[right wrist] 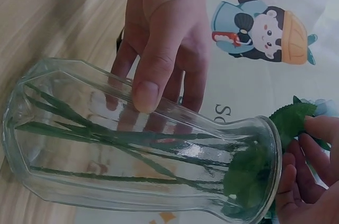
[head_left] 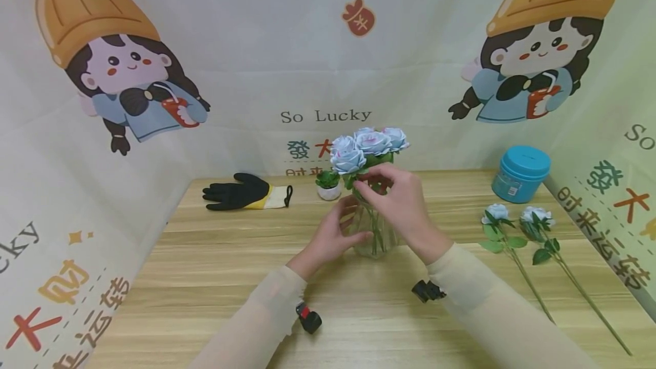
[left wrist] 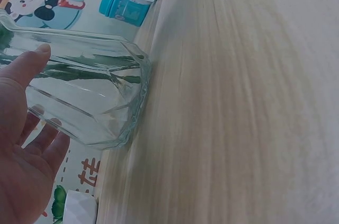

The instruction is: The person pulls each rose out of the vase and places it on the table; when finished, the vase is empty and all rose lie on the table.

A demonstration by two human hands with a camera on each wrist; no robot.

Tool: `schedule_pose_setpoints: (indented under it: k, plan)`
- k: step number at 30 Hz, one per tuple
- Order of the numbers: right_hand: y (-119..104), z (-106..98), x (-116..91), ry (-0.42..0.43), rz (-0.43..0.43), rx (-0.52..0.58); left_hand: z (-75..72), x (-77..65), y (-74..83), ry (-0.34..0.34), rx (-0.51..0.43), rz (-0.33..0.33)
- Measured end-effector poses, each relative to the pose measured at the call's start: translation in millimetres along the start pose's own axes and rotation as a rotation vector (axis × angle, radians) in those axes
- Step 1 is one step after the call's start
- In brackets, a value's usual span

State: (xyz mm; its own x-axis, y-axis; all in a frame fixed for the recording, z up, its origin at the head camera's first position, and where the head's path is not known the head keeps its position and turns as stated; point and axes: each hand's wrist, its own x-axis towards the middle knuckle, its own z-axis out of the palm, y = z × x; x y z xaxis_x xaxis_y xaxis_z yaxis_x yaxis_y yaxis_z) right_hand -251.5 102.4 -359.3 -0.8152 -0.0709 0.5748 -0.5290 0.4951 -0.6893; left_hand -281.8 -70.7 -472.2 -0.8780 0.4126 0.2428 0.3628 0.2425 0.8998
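A clear glass vase [head_left: 376,246] stands upright on the table, holding several pale blue artificial roses [head_left: 373,143]. Their green stems [right wrist: 100,138] cross inside the glass. My left hand [head_left: 332,236] grips the vase from the left; the thumb lies along the near side and the fingers curve round the far side. At the vase's mouth, my right hand [head_left: 405,201] pinches a green rose leaf [right wrist: 290,121] between thumb and fingers, just under the blooms. Part of the rim is hidden behind this hand in the head view.
Two loose blue roses [head_left: 496,213] lie on the right of the wooden table [head_left: 215,278]. Behind them stands a blue lidded tub [head_left: 521,174]. A small potted plant [head_left: 328,185] and a black-and-yellow glove [head_left: 246,192] are at the back left. Printed cloth hangs around the table.
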Motion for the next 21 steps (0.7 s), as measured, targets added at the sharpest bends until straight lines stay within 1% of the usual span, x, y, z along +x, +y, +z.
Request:
schedule_pose_setpoints:
  k: [4, 9, 16, 21]
  plan:
    - [-1.2, -0.8, 0.9, 0.011, -0.011, -0.005, 0.4, -0.1, -0.4, 0.000, -0.001, -0.001]
    - [-2.5, -0.5, 2.7, -0.032, -0.004, -0.002, 0.7, -0.6, 0.1, 0.004, 0.001, -0.001]
    - [-2.4, 1.6, 5.1, -0.056, 0.064, -0.001, 1.5, -0.5, -1.1, 0.004, 0.006, 0.004]
    - [-2.0, 2.2, 5.9, -0.061, 0.082, 0.004, 1.5, -0.1, -0.7, 0.011, -0.005, 0.008]
